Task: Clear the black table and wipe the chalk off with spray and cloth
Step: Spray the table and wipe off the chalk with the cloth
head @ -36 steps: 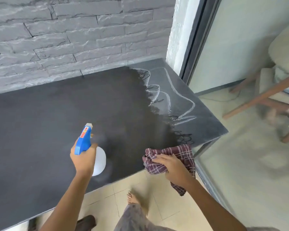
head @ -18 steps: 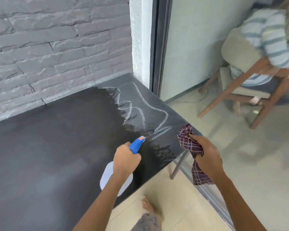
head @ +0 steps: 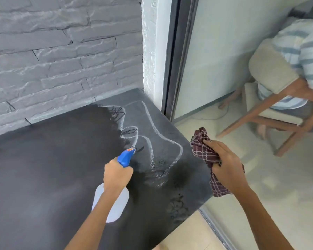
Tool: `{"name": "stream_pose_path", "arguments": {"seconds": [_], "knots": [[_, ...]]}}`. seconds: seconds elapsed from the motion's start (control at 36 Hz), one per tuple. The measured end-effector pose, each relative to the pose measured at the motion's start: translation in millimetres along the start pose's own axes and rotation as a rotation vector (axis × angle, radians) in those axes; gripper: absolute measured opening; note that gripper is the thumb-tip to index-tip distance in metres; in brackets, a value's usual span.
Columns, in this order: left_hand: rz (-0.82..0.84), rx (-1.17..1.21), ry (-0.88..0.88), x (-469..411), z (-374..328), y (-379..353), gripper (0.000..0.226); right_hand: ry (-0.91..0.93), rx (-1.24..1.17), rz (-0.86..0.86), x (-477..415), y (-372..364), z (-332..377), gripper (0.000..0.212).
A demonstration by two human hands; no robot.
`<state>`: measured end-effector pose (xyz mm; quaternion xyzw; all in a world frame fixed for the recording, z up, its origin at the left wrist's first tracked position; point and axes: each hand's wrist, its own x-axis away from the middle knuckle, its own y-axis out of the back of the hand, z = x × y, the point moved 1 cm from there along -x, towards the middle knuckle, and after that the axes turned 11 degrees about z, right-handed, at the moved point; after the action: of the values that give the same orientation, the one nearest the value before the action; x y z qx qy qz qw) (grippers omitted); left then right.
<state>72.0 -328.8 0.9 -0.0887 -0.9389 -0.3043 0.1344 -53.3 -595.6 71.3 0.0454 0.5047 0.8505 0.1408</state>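
Note:
The black table fills the lower left; its left part looks dark and wet. White chalk lines and scribbles remain on its right end. My left hand grips a spray bottle with a blue trigger head, held over the table with the nozzle aimed at the chalk. My right hand holds a bunched maroon checked cloth just past the table's right edge, off the surface.
A grey stone-brick wall runs behind the table. A dark door frame and glass stand at the table's right end. Beyond it a person in a striped shirt sits on a wooden chair. Tiled floor lies below.
My view swung right toward the chalked end. My left hand carried the spray bottle rightward over the chalk. My right hand lifted the cloth off the table's front edge to beside its right edge.

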Motion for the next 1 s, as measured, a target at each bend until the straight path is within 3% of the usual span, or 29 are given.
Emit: {"name": "stream_pose_path", "arguments": {"seconds": [0.36,0.69,1.0], "knots": [[-0.161,0.023,0.228,-69,-24,25,0.016,0.154,-0.045,0.052,-93,-14,14,0.066],[-0.276,0.144,0.142,-137,-63,64,0.020,0.240,-0.081,0.198,-156,-41,62,0.070],[-0.250,0.116,0.195,-183,-71,74,0.020,0.238,-0.072,0.253,-179,-72,66,0.076]]}}
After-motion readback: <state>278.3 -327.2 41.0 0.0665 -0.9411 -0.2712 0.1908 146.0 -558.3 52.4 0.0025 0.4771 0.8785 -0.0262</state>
